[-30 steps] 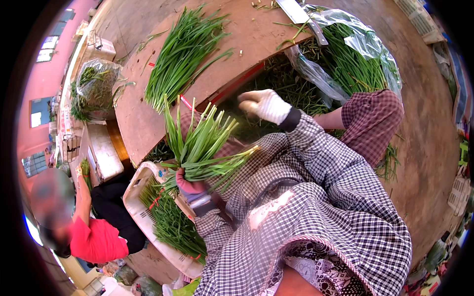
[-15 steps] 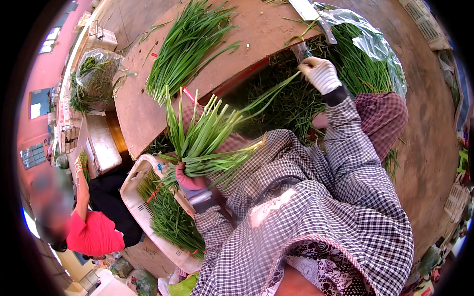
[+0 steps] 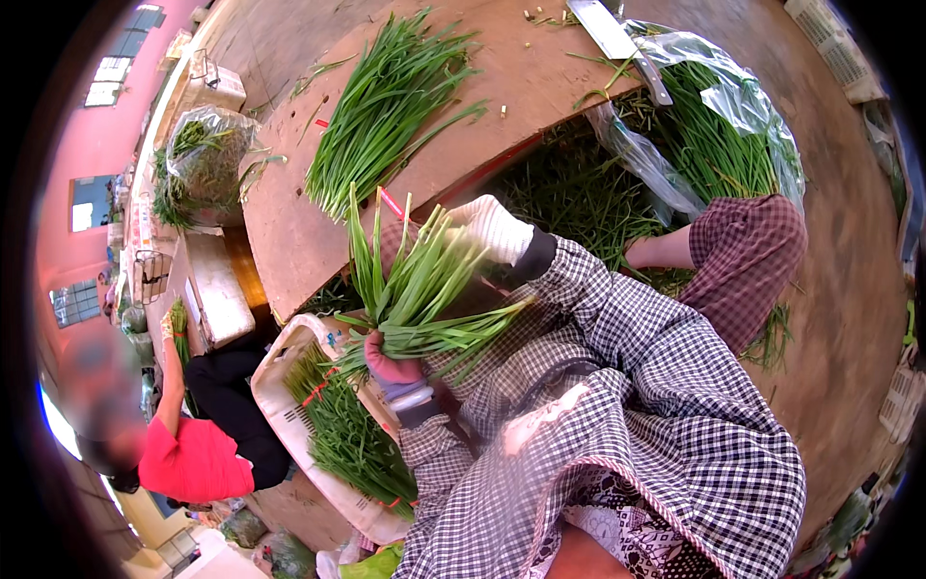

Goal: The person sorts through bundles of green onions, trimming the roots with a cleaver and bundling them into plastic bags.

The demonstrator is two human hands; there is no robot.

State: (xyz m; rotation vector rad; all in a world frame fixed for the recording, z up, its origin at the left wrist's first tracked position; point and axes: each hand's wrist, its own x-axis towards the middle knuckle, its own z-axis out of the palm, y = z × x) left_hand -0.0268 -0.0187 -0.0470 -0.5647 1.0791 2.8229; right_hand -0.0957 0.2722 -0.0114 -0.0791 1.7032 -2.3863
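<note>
My left hand point(image 3: 394, 365) is closed around a loose bunch of garlic chives point(image 3: 415, 275), pale cut ends fanning upward and to the right. My right hand point(image 3: 494, 230), in a whitish glove or wrap, is at the upper right side of this bunch. Its fingers are smeared by motion and partly lost against the stems, so their grip does not show. Beyond the bunch, a larger pile of chives point(image 3: 386, 106) lies on the brown board point(image 3: 280, 217).
A cleaver point(image 3: 617, 39) lies at the board's far right edge. Clear plastic point(image 3: 719, 53) partly wraps more chives point(image 3: 719, 135) at right. A white crate point(image 3: 275, 372) with tied bunches point(image 3: 352, 434) stands at my left. A person in red point(image 3: 193, 458) sits beyond it.
My right hand has come back left from the board's right edge to the held bunch. The long strands it drew out to the right no longer show there. The left hand keeps its hold.
</note>
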